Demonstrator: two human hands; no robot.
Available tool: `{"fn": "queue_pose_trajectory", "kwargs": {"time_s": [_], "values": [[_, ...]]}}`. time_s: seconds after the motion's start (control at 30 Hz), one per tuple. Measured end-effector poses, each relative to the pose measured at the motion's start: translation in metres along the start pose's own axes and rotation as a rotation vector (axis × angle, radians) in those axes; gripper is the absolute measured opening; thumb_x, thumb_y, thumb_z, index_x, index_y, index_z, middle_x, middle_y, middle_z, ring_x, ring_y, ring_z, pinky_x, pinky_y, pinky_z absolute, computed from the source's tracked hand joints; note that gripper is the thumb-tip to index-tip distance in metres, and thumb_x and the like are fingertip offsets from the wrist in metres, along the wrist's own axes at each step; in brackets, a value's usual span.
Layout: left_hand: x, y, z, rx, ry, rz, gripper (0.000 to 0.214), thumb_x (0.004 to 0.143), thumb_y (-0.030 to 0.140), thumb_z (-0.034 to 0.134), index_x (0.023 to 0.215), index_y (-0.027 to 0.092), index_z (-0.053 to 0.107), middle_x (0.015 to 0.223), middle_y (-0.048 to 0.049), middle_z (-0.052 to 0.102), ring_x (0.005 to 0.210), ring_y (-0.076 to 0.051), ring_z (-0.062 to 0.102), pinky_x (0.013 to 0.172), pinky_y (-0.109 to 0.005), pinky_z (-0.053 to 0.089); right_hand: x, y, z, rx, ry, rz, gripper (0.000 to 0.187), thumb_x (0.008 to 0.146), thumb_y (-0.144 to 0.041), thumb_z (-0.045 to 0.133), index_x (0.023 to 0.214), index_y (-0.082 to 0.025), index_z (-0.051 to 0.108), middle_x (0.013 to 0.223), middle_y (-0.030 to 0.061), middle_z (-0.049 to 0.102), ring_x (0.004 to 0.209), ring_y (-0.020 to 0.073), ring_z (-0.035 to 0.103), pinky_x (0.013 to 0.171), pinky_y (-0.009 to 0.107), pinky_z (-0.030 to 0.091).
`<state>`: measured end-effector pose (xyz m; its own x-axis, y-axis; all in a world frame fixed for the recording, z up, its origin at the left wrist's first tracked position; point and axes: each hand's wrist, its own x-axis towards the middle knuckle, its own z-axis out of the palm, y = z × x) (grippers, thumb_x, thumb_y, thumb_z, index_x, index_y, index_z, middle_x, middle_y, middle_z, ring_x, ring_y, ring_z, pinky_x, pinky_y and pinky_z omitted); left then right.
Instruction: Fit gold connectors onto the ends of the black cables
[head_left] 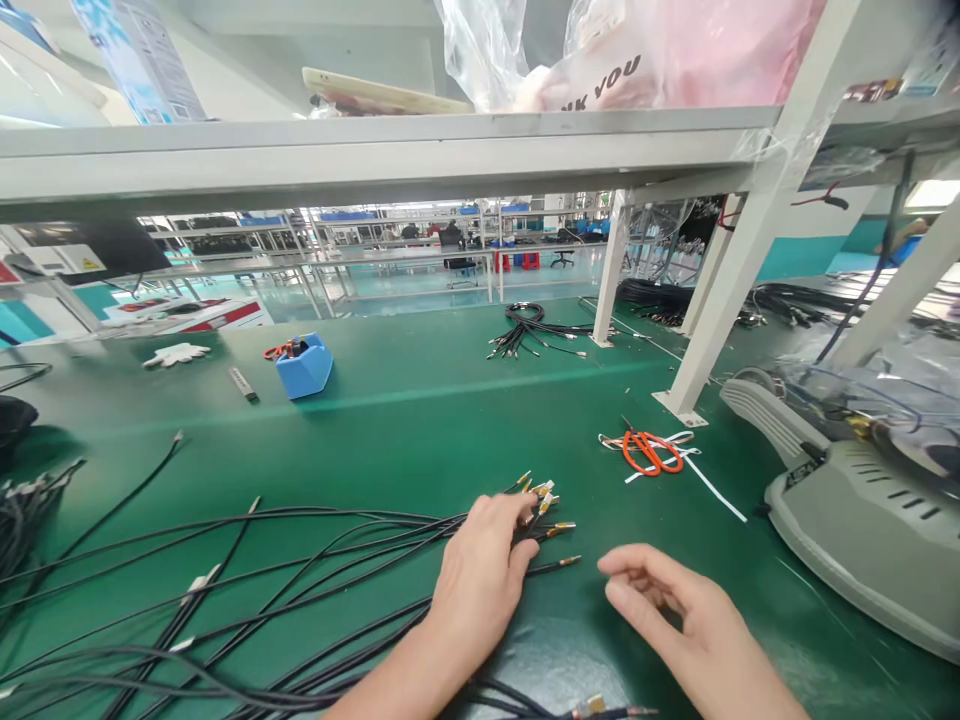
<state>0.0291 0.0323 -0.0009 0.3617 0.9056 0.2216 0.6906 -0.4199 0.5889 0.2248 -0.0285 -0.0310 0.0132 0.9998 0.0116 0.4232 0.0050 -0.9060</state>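
My left hand [484, 560] is closed around several black cables [352, 545] near their ends, palm down over the green bench. Metal connectors [551, 495] with yellowish tags stick out past its fingers. To the right, my right hand [675, 610] hovers with thumb and curled fingers apart, holding nothing. The cables trail left across the bench, and some carry white labels. Below my hands, one more cable end [592, 708] shows at the bottom edge.
Orange-handled scissors [651, 455] lie on white strips. A grey machine [862, 520] stands at right beside a shelf post [739, 220]. A blue holder [305, 368], a white glove [177, 355] and a coiled cable bundle [529, 325] sit farther back. An overhead shelf [375, 160] spans the bench.
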Motion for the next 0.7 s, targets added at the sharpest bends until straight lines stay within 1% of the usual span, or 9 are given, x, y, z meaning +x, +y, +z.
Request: {"fn": "queue_pose_trajectory", "kwargs": {"time_s": [0.07,0.1,0.17,0.27,0.37,0.47,0.53,0.6,0.7], "values": [[0.001,-0.003,0.0,0.123,0.008,0.084,0.062,0.074,-0.005,0.056,0.128,0.026,0.051,0.121,-0.006,0.058,0.105,-0.023,0.053,0.091,-0.04,0.045,-0.002,-0.009,-0.001,-0.136,-0.144,-0.051,0.02,0.089,-0.037,0.053,0.082,-0.025,0.068,0.078,-0.0008,0.067,0.068,0.0163,0.059,0.064,0.025,0.046],[0.0,-0.004,0.001,0.164,-0.009,0.125,0.066,0.072,-0.008,0.055,0.127,0.027,0.051,0.123,-0.0063,0.056,0.105,-0.023,0.052,0.09,-0.04,0.046,-0.003,-0.013,-0.001,-0.186,-0.209,-0.067,0.017,0.087,-0.032,0.056,0.078,-0.025,0.068,0.076,-0.0018,0.066,0.068,0.0158,0.058,0.063,0.024,0.043],[-0.003,-0.001,0.004,0.197,-0.035,0.185,0.053,0.073,-0.008,0.053,0.115,0.025,0.059,0.114,-0.0063,0.057,0.099,-0.023,0.053,0.083,-0.037,0.048,-0.007,-0.021,0.001,-0.256,-0.296,-0.093,0.011,0.081,-0.023,0.063,0.071,-0.024,0.067,0.075,-0.0031,0.065,0.074,0.0159,0.059,0.066,0.023,0.042],[-0.009,0.009,0.004,0.064,-0.063,0.227,0.026,0.085,0.002,0.05,0.096,0.02,0.065,0.098,-0.0047,0.061,0.09,-0.02,0.056,0.077,-0.031,0.047,-0.01,-0.025,0.006,-0.329,-0.348,-0.136,0.018,0.077,-0.014,0.066,0.062,-0.022,0.062,0.07,-0.0039,0.063,0.078,0.0156,0.059,0.069,0.023,0.041],[-0.014,0.021,-0.001,-0.194,-0.197,0.178,0.023,0.092,0.01,0.047,0.091,0.021,0.067,0.086,0.0005,0.065,0.081,-0.014,0.058,0.075,-0.023,0.045,-0.009,-0.023,0.007,-0.327,-0.261,-0.16,0.023,0.086,-0.018,0.056,0.063,-0.021,0.055,0.072,-0.0037,0.059,0.074,0.0145,0.058,0.067,0.022,0.041],[-0.016,0.029,-0.005,-0.398,-0.39,0.031,0.024,0.094,0.02,0.045,0.089,0.02,0.069,0.073,0.0032,0.063,0.066,-0.011,0.056,0.063,-0.019,0.042,-0.006,-0.02,0.004,-0.302,-0.149,-0.182,0.026,0.094,-0.025,0.043,0.069,-0.023,0.048,0.075,-0.0028,0.055,0.072,0.0147,0.057,0.065,0.023,0.041],[-0.015,0.03,-0.005,-0.49,-0.459,-0.05,0.024,0.092,0.024,0.047,0.086,0.017,0.07,0.068,0.0028,0.061,0.061,-0.011,0.054,0.058,-0.019,0.041,-0.004,-0.019,0.001,-0.303,-0.099,-0.204,0.028,0.096,-0.026,0.037,0.07,-0.023,0.045,0.075,-0.0021,0.054,0.071,0.0153,0.056,0.065,0.024,0.041],[-0.012,0.03,-0.005,-0.503,-0.46,-0.047,0.027,0.091,0.023,0.047,0.08,0.015,0.07,0.067,0.0019,0.06,0.062,-0.012,0.054,0.06,-0.019,0.042,-0.003,-0.02,-0.001,-0.298,-0.046,-0.223,0.028,0.097,-0.025,0.034,0.07,-0.023,0.043,0.075,-0.0018,0.053,0.071,0.0158,0.054,0.065,0.025,0.04],[-0.01,0.027,-0.004,-0.383,-0.364,0.056,0.02,0.085,0.021,0.053,0.078,0.018,0.071,0.076,-0.0001,0.062,0.073,-0.014,0.055,0.068,-0.021,0.04,-0.002,-0.024,-0.002,-0.234,0.035,-0.22,0.027,0.096,-0.026,0.036,0.07,-0.023,0.045,0.074,-0.002,0.051,0.07,0.0157,0.052,0.065,0.026,0.039]]}}
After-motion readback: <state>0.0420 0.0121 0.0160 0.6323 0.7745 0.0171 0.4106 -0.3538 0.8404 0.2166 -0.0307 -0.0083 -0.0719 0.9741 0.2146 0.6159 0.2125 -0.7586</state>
